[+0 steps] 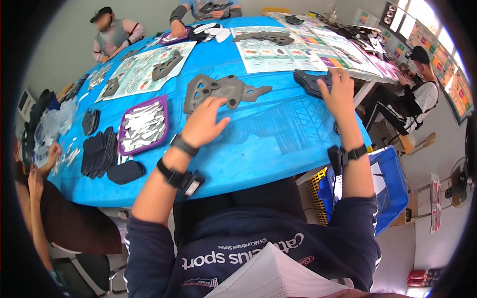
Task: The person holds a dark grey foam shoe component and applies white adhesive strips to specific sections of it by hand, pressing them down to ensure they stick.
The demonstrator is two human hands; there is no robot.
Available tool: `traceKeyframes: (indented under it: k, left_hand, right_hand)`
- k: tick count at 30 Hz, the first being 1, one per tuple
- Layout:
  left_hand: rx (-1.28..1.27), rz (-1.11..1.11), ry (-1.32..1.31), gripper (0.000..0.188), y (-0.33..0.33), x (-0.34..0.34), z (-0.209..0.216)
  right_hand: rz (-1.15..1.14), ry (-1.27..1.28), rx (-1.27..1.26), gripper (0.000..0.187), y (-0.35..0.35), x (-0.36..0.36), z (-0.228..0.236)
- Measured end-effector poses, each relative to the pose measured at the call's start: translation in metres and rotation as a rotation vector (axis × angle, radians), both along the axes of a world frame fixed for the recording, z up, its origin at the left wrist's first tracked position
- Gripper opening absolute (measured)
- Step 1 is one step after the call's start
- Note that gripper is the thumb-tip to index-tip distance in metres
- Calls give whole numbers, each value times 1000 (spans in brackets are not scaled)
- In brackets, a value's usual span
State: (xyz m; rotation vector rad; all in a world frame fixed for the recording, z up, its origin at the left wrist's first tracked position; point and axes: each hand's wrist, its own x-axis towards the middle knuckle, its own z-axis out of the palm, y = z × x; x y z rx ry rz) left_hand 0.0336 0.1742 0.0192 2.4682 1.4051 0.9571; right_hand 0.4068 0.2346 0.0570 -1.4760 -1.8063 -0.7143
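A flat grey cut-out piece (226,89) with several holes lies on the blue-covered table (238,171) in front of me. My left hand (206,121) is over its near edge, thumb apart from the fingers, fingertips at the piece. Toward the table's right edge, my right hand (340,94) has its thumb and fingers spread at the end of a small stack of dark pieces (310,82). That hand partly hides the stack. Left of my left hand, a purple basket (166,119) holds many white strips.
Dark fabric pieces (98,154) are piled left of the basket. Printed sheets (179,52) with grey pieces lie farther back. Beyond the right edge stands a blue crate (397,193). Co-workers sit at the far side; another person's hands (37,179) are at the left edge.
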Motion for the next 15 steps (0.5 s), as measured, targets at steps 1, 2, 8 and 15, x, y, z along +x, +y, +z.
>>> traceKeyframes:
  k: [1, 2, 8, 15]
  left_hand:
    - [-13, 29, 67, 47, 13, 2, -1]
    - [-51, 68, 145, 49, 23, 5, -2]
    - [-77, 348, 421, 67, 58, 31, -9]
    - [-376, 787, 202, 62, 96, -10, -12]
  right_hand:
    - [99, 6, -19, 48, -15, -16, -3]
    - [225, -8, 21, 45, -31, -33, -6]
    - [529, 69, -277, 39, -105, -113, -20]
    - [629, 295, -268, 40, -132, -104, -52]
